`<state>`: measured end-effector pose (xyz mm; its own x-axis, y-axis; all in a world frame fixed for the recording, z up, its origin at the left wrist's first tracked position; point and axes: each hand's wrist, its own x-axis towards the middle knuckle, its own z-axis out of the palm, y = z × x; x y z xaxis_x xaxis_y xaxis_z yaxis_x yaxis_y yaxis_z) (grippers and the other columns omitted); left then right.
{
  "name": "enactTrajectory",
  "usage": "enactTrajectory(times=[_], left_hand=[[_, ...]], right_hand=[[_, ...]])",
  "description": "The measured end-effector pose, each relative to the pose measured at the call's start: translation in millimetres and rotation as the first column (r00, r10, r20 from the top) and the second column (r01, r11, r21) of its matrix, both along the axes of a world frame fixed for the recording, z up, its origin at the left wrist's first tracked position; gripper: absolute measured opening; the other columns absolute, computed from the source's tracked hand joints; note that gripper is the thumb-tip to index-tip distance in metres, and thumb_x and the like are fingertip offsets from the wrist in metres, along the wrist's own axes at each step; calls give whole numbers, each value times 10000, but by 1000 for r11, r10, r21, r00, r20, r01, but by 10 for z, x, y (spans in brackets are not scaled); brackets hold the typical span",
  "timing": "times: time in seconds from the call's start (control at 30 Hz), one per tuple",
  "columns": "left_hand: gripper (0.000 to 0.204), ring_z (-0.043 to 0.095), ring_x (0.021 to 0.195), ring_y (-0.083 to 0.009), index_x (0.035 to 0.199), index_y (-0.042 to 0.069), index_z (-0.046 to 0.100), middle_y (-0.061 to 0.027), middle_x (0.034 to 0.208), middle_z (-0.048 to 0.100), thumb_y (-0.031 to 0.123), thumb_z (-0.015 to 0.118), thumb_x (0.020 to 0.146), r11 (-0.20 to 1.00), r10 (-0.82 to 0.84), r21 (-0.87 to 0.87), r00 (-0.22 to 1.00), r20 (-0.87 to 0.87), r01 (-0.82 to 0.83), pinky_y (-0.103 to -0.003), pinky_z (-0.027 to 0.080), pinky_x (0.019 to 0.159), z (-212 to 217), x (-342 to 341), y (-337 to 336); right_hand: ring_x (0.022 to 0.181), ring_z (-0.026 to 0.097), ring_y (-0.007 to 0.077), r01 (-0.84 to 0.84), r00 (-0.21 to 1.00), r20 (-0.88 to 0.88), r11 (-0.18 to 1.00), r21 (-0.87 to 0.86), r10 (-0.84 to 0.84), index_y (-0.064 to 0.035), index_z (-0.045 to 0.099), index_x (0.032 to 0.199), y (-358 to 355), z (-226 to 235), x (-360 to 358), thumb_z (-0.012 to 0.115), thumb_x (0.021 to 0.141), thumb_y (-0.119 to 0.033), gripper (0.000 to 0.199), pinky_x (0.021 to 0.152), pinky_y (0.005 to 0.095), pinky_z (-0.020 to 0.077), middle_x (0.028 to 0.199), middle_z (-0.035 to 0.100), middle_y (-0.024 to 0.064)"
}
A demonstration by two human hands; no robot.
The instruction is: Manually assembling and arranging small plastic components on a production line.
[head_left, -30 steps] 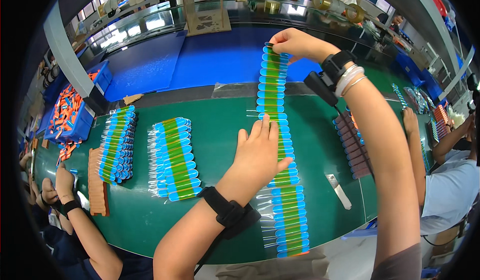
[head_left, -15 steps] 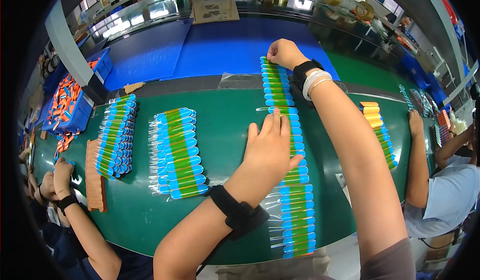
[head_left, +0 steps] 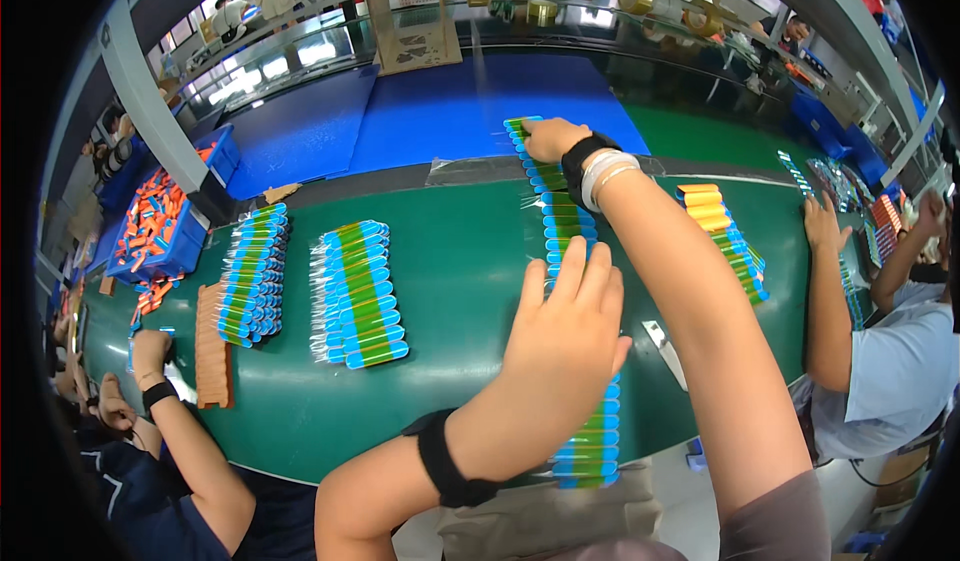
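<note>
I see left hand [head_left: 560,336] flat, open, on long tube strip [head_left: 572,251] | right hand [head_left: 550,141] closed on its far end | two strips [head_left: 350,291] done near desk [head_left: 450,251] left edge.

In front of me runs a long green surface [head_left: 440,261] with a blue mat [head_left: 420,111] beyond it. A grey post [head_left: 150,111] rises at my left beside a blue bin [head_left: 185,251]. Bright light glares off the glossy shelf [head_left: 300,51] further back.
</note>
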<state>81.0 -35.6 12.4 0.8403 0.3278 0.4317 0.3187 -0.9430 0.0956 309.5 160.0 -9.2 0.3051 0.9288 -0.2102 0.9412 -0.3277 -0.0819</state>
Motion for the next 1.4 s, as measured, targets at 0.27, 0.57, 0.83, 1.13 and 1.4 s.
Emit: enactTrajectory(times=[0.27,0.57,0.83,1.13,1.4], left_hand=[[354,597,979,-315,1038,39,645,-114,986,634,174,770,736,932,-51,-361,970,-238,-39,-411,441,839,708,-1286,-737],[145,571,1187,-340,1016,76,708,-172,1274,604,133,683,885,400,116,-909,991,-73,-114,-401,449,1003,-1515,-1738,-1189],[262,554,1198,-316,1086,157,743,-124,1250,613,88,705,836,461,-45,-882,995,87,98,-397,430,1033,-2032,-1341,-1233],[407,630,1057,-274,1190,187,716,-115,1202,639,29,695,815,526,-89,-850,996,-31,21,-347,523,889,-1925,-1274,-1395],[427,651,923,-281,1207,140,699,-98,1063,691,9,705,800,523,-110,-840,989,101,144,-355,533,815,-1490,-1416,-1537]], right_hand=[[955,681,322,-646,697,121,546,533,707,-30,613,1250,-1625,1111,-289,501,969,-209,352,856,385,515,1066,693,192],[898,622,308,-349,937,132,875,337,323,-7,595,1162,-3900,126,-569,665,887,-213,351,775,408,512,977,637,127],[904,605,297,-282,958,120,792,542,259,-56,600,1014,-3918,-216,-481,664,830,-24,197,755,405,498,950,624,85],[906,595,340,-126,988,15,729,673,157,-52,572,1127,-3963,-285,-382,653,832,-10,309,775,430,483,943,609,153],[817,636,295,-42,759,-560,884,466,332,-14,685,930,-4441,-56,-882,654,924,-173,162,754,372,500,852,668,130]])
